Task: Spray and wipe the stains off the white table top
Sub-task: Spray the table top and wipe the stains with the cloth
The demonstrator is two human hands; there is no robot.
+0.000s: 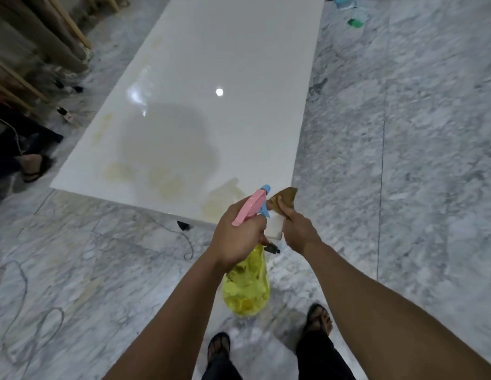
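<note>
A long white table top (225,64) stretches away from me, with yellowish stains (167,179) near its front edge and along its left side. My left hand (236,234) grips the neck of a yellow spray bottle (247,286) with a pink and blue trigger head (252,207), held just in front of the table's near right corner. My right hand (296,229) holds a brown cloth (285,197) beside the nozzle, over that same corner.
Grey marble floor (403,160) surrounds the table. Loose cables (33,311) lie on the floor at left. Another person's foot in a sandal (33,165) is at the far left. Wooden frames (33,37) stand at upper left. My own feet (318,319) are below.
</note>
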